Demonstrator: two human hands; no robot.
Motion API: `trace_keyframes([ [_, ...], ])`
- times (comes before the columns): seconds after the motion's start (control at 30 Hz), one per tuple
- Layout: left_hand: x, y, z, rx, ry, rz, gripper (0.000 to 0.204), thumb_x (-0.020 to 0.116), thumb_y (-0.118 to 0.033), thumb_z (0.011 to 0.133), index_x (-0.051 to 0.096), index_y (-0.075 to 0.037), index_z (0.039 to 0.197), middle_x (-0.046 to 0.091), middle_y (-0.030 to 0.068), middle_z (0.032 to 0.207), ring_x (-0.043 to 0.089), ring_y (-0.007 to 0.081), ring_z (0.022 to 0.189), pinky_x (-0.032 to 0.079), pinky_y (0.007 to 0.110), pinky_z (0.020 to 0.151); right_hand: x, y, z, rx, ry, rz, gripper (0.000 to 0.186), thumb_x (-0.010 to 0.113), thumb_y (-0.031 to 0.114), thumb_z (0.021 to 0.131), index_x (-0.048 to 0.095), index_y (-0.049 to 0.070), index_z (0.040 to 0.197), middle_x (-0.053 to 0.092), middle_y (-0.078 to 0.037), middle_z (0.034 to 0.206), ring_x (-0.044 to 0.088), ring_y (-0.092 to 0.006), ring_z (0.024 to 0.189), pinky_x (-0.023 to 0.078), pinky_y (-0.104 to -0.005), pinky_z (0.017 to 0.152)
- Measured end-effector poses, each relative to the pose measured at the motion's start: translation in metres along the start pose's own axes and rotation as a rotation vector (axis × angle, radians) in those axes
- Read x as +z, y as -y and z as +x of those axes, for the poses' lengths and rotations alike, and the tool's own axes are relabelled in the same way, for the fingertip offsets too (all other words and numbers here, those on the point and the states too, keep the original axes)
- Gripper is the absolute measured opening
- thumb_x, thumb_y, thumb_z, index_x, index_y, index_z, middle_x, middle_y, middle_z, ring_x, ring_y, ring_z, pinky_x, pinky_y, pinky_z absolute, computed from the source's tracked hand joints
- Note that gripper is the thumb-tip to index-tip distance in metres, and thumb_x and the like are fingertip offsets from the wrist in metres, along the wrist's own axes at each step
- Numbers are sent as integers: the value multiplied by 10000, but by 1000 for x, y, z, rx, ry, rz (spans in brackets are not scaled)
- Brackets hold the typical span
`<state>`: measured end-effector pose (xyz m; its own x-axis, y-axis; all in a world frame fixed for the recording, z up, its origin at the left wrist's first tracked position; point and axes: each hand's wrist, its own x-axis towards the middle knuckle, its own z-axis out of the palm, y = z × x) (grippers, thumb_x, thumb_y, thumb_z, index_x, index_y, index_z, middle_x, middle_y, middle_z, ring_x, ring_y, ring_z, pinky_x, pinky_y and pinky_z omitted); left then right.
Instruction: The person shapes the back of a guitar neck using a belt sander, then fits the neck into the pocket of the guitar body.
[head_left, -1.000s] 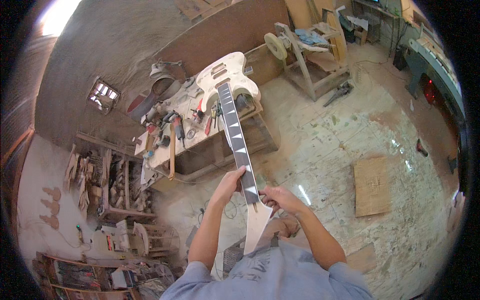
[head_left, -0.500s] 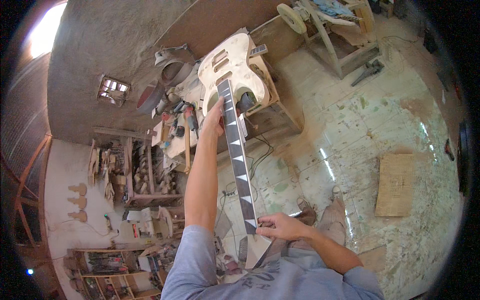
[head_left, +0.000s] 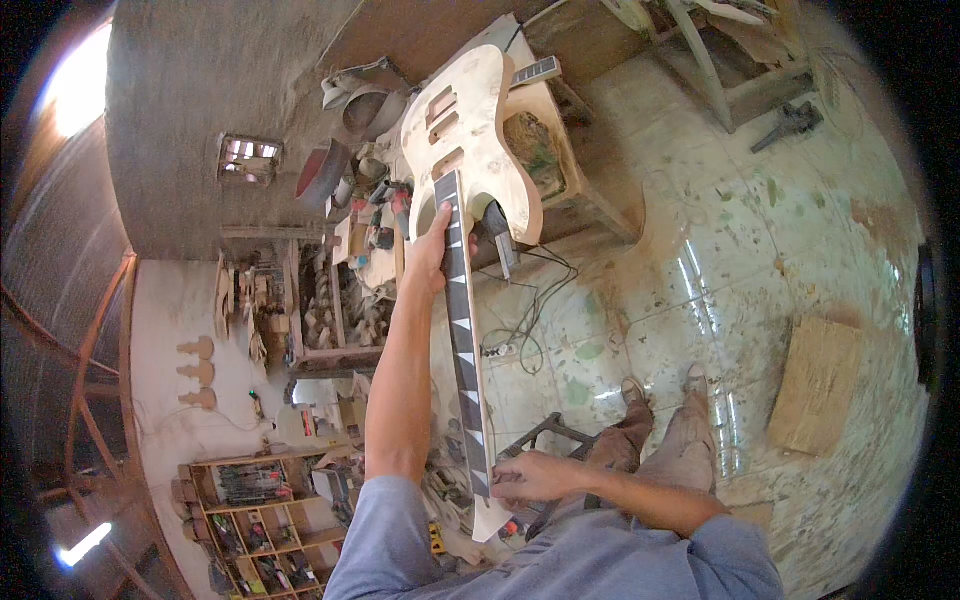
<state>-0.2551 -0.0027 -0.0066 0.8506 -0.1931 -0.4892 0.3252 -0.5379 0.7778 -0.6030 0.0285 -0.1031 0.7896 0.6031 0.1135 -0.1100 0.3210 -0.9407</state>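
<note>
Head view: your left hand (head_left: 432, 255) grips the unfinished guitar (head_left: 470, 150) neck toward 12 o'clock, right hand (head_left: 530, 477) pinches the headstock end. Judged stiff, body-heavy; support near the body.

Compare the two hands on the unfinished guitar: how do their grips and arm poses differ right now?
The left hand wraps the guitar neck high up, close to the pale guitar body, while the right hand grips the low end near the headstock. The left arm is stretched out nearly straight; the right arm is bent, close to the torso. Both hands are bare and closed on the same dark fretboard neck.
</note>
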Motion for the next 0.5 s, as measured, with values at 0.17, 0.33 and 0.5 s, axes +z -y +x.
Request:
trace_keyframes([
  [0.17, -6, -1, -3, -50, 40, -59, 552, 645, -572, 966, 698, -23, 951, 709, 110, 779, 684, 208, 612, 580, 332, 599, -65, 14, -16, -127, -135, -203, 388, 589, 400, 1008, 730, 59, 1127, 748, -134, 909, 716, -246, 804, 554, -390, 776],
  [0.33, -13, 5, 1, -47, 99, -64, 543, 622, -607, 965, 717, -73, 961, 698, 66, 773, 682, 186, 632, 545, 319, 558, -170, 124, -25, -27, -493, -161, 284, 662, 257, 1003, 735, -8, 1071, 747, -49, 866, 692, -130, 796, 554, -313, 740],
  [0.5, -4, 5, 2, 22, 138, -182, 480, 609, -548, 994, 683, -79, 922, 677, 43, 738, 644, 167, 562, 536, 318, 524, -261, 170, 20, -303, -1064, -535, 302, 703, 255, 964, 730, 23, 1156, 742, -142, 880, 711, -183, 835, 558, -332, 763],
])
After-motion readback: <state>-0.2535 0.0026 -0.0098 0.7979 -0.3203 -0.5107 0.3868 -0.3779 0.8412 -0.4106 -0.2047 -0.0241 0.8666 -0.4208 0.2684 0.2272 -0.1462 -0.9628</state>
